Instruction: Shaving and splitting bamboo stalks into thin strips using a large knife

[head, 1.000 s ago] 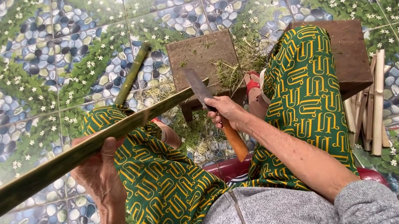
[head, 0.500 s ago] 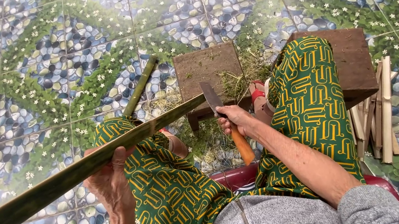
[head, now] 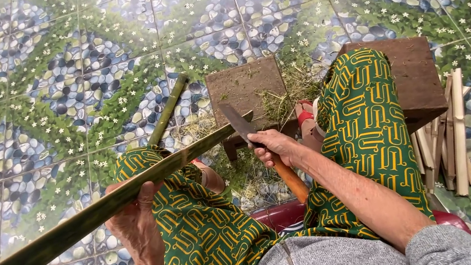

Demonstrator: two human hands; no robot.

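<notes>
The left hand (head: pixel 137 227) is gripping a long green strip (head: pixel 91 215) across the lap while the right hand (head: pixel 275 146), fingers clenched on a knife (head: pixel 240 124), is working its far tip, with shavings (head: pixel 288 89) beyond and cut slats (head: pixel 447 137) stacked right, most length seemingly untrimmed.
</notes>
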